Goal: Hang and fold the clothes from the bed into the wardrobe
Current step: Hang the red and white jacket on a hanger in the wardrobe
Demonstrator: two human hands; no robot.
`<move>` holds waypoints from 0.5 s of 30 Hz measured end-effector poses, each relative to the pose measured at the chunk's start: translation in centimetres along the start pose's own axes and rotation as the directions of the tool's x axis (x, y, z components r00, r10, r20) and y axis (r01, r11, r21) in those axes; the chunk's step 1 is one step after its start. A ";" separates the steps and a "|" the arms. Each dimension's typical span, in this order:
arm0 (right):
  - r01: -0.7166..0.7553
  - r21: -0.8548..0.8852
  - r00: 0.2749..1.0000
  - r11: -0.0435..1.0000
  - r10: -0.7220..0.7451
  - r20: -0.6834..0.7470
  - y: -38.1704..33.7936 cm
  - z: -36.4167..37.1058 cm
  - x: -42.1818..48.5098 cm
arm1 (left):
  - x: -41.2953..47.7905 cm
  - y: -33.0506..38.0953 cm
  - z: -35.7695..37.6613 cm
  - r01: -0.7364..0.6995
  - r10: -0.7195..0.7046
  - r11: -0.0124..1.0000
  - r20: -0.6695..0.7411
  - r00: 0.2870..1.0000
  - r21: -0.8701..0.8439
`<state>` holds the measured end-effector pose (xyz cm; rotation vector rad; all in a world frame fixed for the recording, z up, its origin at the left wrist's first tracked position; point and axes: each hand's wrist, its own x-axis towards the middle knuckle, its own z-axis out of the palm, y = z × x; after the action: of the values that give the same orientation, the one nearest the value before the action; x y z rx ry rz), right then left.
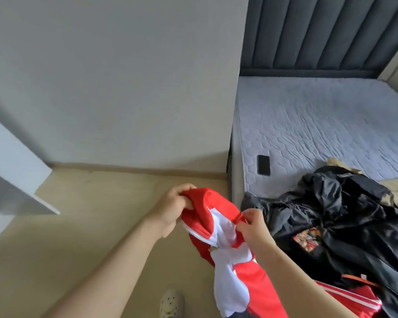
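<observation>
Honestly, the top (202,203) hangs bunched over the floor (97,226) beside the bed (308,122), the left hand (174,211) with fingers clamped on one edge, the right hand (254,228) pinching the other. It looks twisted, so shaking it out might drop it. Farther back, the phone (263,165) could get swept off.

Red garment (260,283), lower end off frame

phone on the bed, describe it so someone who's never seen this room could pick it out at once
Start at the bed's pale quilted mattress and go to its left edge. The phone lies flat there, apart from the dark clothes pile: the only small, rigid black rectangle, beside soft crumpled fabric.
</observation>
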<state>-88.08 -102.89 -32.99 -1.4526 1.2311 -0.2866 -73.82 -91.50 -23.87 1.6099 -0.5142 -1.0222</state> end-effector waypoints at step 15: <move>0.344 -0.508 0.939 0.789 -0.277 0.206 -11.7 24.3 -3.8 | -7.7 -2.3 -26.4 0.028 -0.174 0.964 -0.553 0.815 -0.263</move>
<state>-65.46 -88.19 -29.28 -2.1421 1.0054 -0.0646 -56.47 -70.04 -22.83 1.6304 0.1117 -0.5921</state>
